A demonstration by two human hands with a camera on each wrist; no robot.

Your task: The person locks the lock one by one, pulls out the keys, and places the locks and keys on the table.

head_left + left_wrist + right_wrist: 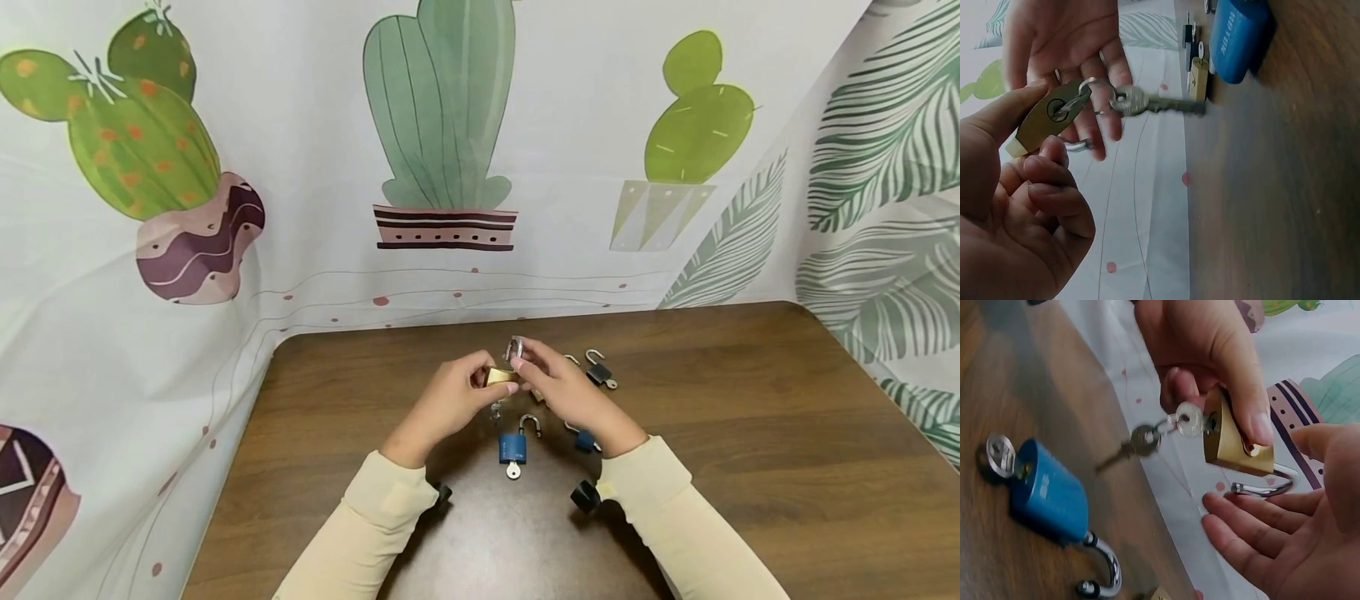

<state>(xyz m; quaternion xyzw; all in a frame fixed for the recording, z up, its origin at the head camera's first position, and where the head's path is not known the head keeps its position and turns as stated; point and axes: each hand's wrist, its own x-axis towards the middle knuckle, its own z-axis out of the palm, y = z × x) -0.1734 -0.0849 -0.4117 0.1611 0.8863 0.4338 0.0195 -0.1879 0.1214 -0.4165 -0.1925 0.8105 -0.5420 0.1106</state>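
Brass padlock (1225,437) between hands (452,392), short of table's far edge (375,335); more tabletop (750,408) rightward.

A: Sleeves?
B: Left sleeve (330,537) and right sleeve (712,533): pale cream, plain cloth, lightly creased.
A: Ends?
B: Broad, folded-looking cuffs, left cuff (386,492) and right cuff (648,477), stopping near the wrists.
A: Attachments?
B: Small black unit at each wrist, left unit (444,494) and right unit (586,497); right one rounded. Markings too small to read.
A: Hands?
B: Left hand (453,390), right hand (566,390): both bare. Left thumbnail (1262,426) short.
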